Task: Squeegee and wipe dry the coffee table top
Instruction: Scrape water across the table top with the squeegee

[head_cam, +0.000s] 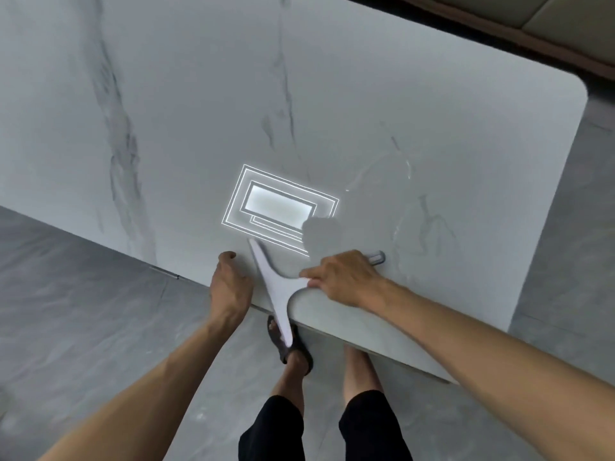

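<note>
Squeegee (278, 287) handle is clasped by right grip (342, 277) at counter (432, 94) edge; left grip (229, 284), fingers curled loosely, is rested alongside.

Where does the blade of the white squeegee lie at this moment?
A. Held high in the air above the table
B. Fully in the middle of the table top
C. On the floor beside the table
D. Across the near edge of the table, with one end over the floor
D: the squeegee crosses the near edge of the coffee table, its lower end over the sandalled foot, while the right hand grips its handle.
</note>
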Available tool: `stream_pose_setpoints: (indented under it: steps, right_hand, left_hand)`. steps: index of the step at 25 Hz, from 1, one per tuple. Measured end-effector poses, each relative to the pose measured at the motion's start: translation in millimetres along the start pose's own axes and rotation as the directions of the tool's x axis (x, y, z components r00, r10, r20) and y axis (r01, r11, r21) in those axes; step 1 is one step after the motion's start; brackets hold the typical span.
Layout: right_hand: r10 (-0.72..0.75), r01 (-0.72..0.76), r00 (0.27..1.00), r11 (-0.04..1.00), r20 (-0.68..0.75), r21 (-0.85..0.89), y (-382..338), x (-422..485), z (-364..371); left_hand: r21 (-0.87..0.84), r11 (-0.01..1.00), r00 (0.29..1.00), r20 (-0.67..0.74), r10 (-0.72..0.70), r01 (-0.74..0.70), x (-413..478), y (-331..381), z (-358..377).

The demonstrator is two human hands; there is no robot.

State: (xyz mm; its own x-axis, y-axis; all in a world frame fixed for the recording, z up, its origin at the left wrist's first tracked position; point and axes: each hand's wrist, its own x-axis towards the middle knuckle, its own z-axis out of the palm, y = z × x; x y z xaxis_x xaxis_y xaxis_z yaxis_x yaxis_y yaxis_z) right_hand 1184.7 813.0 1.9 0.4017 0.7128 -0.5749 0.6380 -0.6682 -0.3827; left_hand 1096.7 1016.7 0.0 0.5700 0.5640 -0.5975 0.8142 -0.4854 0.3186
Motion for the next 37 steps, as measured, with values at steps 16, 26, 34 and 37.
stream_pose_setpoints:
  steps: [16,26,34,37]
  right_hand:
    - [0.669,-0.618,0.722,0.738,-0.177,0.271,217.3,-172.8,-71.1]
    - [0.82,-0.499,0.548,0.479,-0.166,0.722,306.0,4.8,-212.5]
    - [0.665,-0.542,0.705,0.729,-0.246,0.418,267.9,-105.7,-82.8]
    - [0.644,-0.556,0.732,0.753,-0.221,0.354,248.8,-172.8,-38.7]
  left_hand:
    - [0.382,0.863,0.94,0.216,0.264,-0.33,12.0,195.5,102.1]
    - [0.392,0.871,0.919,0.366,0.147,-0.296,31.3,202.9,112.6]
    - [0.381,0.875,0.936,0.297,0.189,-0.297,36.4,195.5,117.9]
    - [0.343,0.867,0.92,0.285,0.269,-0.36,14.3,206.4,124.5]
